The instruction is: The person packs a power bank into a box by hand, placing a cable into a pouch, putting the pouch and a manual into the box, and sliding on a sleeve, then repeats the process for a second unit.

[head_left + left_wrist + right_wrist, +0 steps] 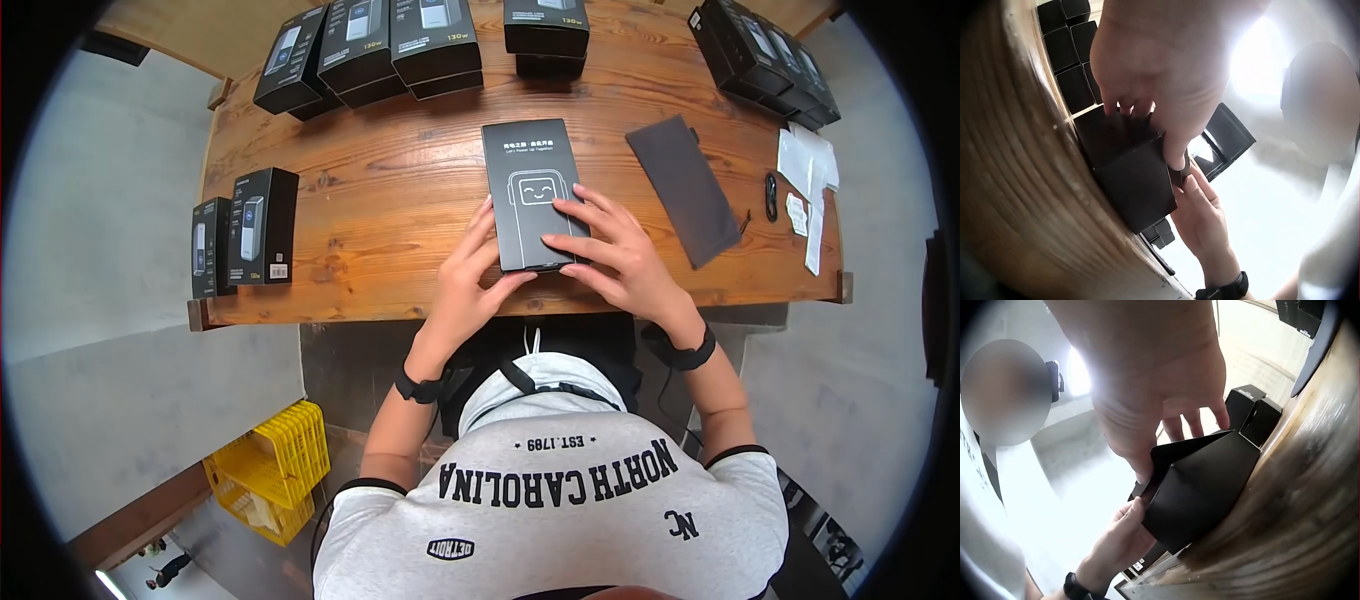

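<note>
A black box (520,160) printed with a smiling charger outline lies on the wooden table (380,210) before the person. Along its left side the left hand (465,270) grips it, thumb at the near edge. The right hand (625,255) has its fingers spread across the printed top and right edge, its thumb also at the near edge. Seen from the right wrist, a dark flap (1185,450) stands slightly raised from the box body (1210,494) under the right hand. Both thumbs meet close to that edge; the box's inside is hidden.
More black boxes stand at the back left (355,50), back middle (547,35), back right (765,60) and left edge (265,225). Right of the hands lie a dark grey pouch (685,185), a coiled black cable (771,197) and white plastic wrapping (808,165). A yellow crate (290,450) sits below left.
</note>
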Action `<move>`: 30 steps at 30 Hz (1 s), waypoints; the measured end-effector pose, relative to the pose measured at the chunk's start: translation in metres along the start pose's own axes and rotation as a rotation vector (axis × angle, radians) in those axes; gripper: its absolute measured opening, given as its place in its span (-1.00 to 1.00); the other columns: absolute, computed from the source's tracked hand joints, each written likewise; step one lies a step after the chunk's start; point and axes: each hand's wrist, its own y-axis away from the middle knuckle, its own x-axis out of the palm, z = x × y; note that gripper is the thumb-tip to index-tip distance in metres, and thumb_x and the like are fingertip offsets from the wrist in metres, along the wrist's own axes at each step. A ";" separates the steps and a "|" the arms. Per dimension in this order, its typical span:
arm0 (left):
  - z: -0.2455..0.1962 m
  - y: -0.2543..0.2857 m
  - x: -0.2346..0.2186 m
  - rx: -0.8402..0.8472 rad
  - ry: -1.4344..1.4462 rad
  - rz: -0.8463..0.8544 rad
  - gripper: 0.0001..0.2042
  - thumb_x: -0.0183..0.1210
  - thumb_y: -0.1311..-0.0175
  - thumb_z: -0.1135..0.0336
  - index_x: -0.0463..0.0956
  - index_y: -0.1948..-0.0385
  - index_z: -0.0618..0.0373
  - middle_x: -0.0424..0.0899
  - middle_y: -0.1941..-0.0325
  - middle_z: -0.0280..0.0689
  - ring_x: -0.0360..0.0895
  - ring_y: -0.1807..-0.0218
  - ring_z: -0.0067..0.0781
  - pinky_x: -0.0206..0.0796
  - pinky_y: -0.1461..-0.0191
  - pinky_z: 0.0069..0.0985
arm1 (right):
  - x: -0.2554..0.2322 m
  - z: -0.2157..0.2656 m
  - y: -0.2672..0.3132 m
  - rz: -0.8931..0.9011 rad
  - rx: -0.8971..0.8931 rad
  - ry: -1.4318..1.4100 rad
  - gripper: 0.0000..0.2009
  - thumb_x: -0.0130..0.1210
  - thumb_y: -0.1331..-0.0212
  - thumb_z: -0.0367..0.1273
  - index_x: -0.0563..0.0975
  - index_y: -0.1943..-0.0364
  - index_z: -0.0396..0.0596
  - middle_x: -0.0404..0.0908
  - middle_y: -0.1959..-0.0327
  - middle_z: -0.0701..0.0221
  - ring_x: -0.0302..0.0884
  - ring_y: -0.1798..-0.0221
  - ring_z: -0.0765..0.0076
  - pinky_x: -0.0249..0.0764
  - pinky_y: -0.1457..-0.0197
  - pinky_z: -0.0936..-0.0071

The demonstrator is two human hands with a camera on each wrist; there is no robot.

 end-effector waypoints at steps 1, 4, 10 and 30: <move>0.000 0.004 0.001 -0.049 0.009 -0.056 -0.55 0.49 -0.05 0.41 0.62 -0.03 0.26 0.51 -0.33 -0.02 0.43 -0.42 0.03 0.39 -0.34 -0.19 | 0.000 0.001 0.000 -0.006 -0.007 0.018 -0.62 0.33 -0.15 -0.30 0.69 -0.10 0.21 0.49 -0.37 0.31 0.31 -0.47 -0.04 0.33 -0.40 0.05; 0.004 0.013 0.004 -0.137 0.112 -0.155 -0.55 0.49 -0.06 0.40 0.63 -0.04 0.21 0.56 -0.26 -0.05 0.55 -0.28 0.01 0.46 -0.26 -0.21 | 0.002 -0.001 0.000 0.003 -0.033 0.071 -0.63 0.32 -0.15 -0.31 0.69 -0.10 0.20 0.51 -0.35 0.30 0.34 -0.45 -0.04 0.37 -0.36 0.07; -0.002 0.011 -0.004 0.104 -0.256 -0.049 -0.63 0.45 -0.09 0.42 0.73 0.00 -0.06 0.58 -0.22 -0.12 0.59 -0.18 -0.10 0.52 -0.19 -0.31 | 0.005 -0.001 0.003 0.020 -0.060 0.143 -0.63 0.31 -0.16 -0.33 0.68 -0.10 0.17 0.52 -0.33 0.28 0.37 -0.42 -0.06 0.40 -0.35 0.07; 0.079 0.024 -0.208 -0.358 -1.110 -0.424 -0.05 0.43 -0.13 -0.04 0.11 -0.51 0.13 0.29 -0.45 0.22 0.29 -0.44 0.23 0.19 -0.45 -0.06 | 0.050 0.036 -0.050 0.005 0.083 0.286 -0.55 0.32 -0.16 -0.13 0.63 -0.13 0.09 0.20 -0.52 0.05 0.06 -0.55 -0.25 -0.03 -0.54 -0.26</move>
